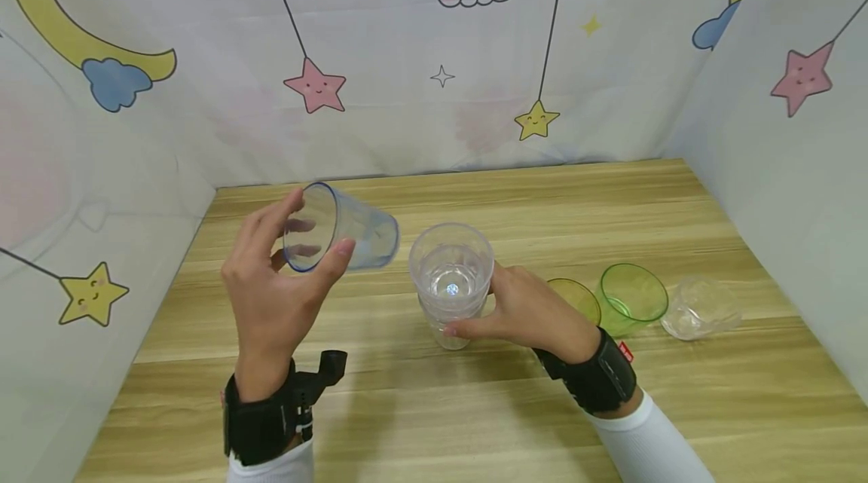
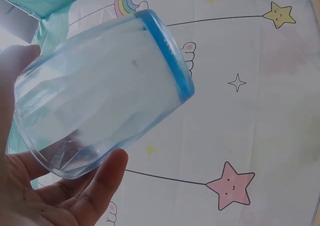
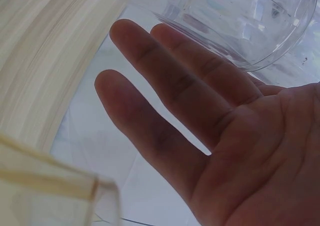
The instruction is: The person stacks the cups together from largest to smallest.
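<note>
My left hand [image 1: 278, 272] holds a clear blue-tinted plastic cup [image 1: 369, 234] above the table, thumb on one side and fingers on the other. That cup is tipped sideways, its open rim toward my palm and its base pointing right. In the left wrist view the bright blue base of the cup [image 2: 170, 55] faces away from the hand. Beside it, at the middle of the table, a stack of clear cups [image 1: 450, 253] stands upright, mouth up. My right hand [image 1: 536, 310] grips this stack low on its right side, the thumb across the front; some fingers are hidden behind.
Right of my right hand are a yellow cup [image 1: 585, 298], partly covered by the hand, a green cup [image 1: 634, 298] and a clear cup [image 1: 698, 310] leaning over. A patterned cloth wall [image 1: 407, 121] encloses the wooden table [image 1: 420, 423] at the back and sides.
</note>
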`<state>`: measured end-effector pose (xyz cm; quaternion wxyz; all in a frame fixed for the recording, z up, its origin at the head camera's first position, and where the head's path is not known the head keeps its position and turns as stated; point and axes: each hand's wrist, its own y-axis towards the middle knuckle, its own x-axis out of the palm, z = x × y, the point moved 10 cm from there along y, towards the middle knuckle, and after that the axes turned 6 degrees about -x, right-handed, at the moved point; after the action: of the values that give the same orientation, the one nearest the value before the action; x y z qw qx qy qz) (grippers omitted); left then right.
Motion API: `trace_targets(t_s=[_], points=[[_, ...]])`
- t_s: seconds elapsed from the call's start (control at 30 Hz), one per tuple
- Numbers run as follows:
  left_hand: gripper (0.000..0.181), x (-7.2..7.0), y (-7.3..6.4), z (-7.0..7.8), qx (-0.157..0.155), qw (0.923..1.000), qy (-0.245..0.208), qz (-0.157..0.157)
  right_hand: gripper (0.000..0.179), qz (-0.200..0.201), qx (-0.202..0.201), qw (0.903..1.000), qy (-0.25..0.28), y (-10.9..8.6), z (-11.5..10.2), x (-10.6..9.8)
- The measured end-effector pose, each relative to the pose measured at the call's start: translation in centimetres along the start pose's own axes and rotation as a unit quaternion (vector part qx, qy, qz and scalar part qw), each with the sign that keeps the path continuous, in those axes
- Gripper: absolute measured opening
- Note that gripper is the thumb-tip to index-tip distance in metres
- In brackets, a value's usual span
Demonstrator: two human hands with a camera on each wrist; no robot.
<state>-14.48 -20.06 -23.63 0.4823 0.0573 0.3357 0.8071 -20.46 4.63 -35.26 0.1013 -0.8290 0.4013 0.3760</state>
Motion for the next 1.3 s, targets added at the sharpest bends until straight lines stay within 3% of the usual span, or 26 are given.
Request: trace_targets(t_s=[0.47, 1.3], points=[[0.064, 0.2, -0.2, 1.0, 0.033, 0.997, -0.07, 0.005, 0.094, 0.0, 0.004, 0.9999, -0.012, 0.0, 0.0, 0.0], [0.073, 1.6, -0.8, 3.5, 0.063, 0.9715, -0.226, -0.036, 0.094, -0.003, -0.003, 1.0, -0.006, 0.0, 0.0, 0.0]])
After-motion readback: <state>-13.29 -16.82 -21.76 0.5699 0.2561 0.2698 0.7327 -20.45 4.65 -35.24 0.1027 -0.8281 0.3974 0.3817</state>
